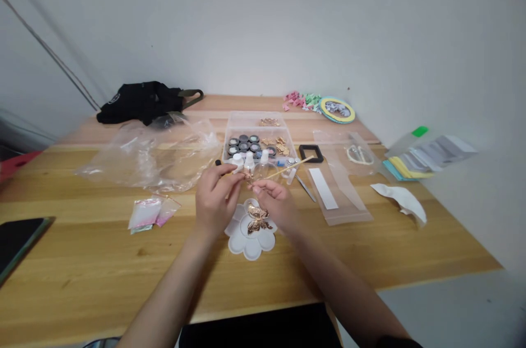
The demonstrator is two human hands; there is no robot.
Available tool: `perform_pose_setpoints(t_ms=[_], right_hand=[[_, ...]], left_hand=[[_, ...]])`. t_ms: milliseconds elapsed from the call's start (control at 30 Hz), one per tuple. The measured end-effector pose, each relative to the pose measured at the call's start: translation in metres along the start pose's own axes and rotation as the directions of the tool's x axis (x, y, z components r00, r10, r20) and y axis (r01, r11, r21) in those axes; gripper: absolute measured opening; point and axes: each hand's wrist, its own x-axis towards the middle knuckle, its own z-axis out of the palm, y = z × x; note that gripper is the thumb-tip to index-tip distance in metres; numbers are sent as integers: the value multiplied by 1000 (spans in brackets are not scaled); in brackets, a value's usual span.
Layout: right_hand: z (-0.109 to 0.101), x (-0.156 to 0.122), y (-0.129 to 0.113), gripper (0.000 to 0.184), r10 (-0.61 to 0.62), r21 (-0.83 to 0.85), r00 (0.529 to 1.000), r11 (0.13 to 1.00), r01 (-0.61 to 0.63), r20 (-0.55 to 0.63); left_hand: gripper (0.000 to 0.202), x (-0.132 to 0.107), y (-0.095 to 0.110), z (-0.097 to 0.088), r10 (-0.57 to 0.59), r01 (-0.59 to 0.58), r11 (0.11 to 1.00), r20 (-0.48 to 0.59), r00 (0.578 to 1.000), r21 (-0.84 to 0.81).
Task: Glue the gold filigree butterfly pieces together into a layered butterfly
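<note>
"What's lying just below the fingers?"

"A gold metal butterfly [258, 219] on a white flower-shaped palette [243, 244]. We'd judge it light and thin, the wings stiff but easy to bend, so we'd take it by the narrow body, not the wing edges. It looks shiny, too, and might slip from dry fingertips."

"And the fingers?"

"The left hand [216, 197] has its fingertips [235, 171] pinched together on a tiny gold piece [247, 175], probably fragile. The right hand [273, 203] curls its fingers [263, 188] just beside that piece. A thin wooden stick [287, 168] runs out past them, but we can't tell which hand holds it, or if either does."

"Anything beyond the fingertips?"

"Small plastic bottles [249, 161] stand there, just in front of a clear plastic box [242, 118] of dark round jars [243, 146] — more gold pieces [281, 145] lie inside it."
</note>
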Motion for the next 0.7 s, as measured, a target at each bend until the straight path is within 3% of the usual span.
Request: perform_pose_setpoints(t_ms=[133,233,333,400,500,567,633,700], right_hand=[[1,-3,2,25,-94,-192,995,978,85,-38],[0,-8,4,19,-229,-403,972,895,192,-45],[0,-14,4,18,-426,-644,905,687,337,20],[1,-17,4,20,-540,-737,836,524,426,99],[2,-20,3,21,-627,-757,762,415,504,164],[2,-21,2,21,-636,-736,756,438,516,151],[2,-21,1,21,-613,-706,781,500,502,122],[2,-21,1,20,-582,-678,807,553,484,100]], left_hand=[[12,2,-8,-1,298,-300,919,50,953,255],[10,2,-11,0,416,-419,841,88,905,343],[9,1,-11,1,445,-455,822,113,889,343],[10,-1,-9,2,411,-420,853,98,906,310],[11,-4,-9,5,244,-241,959,-2,970,147],[7,-4,-10,6,-8,2,997,-77,997,-76],[3,-2,-11,7,-314,276,896,-57,948,-349],[11,1,-9,6,-524,451,703,28,852,-550]])
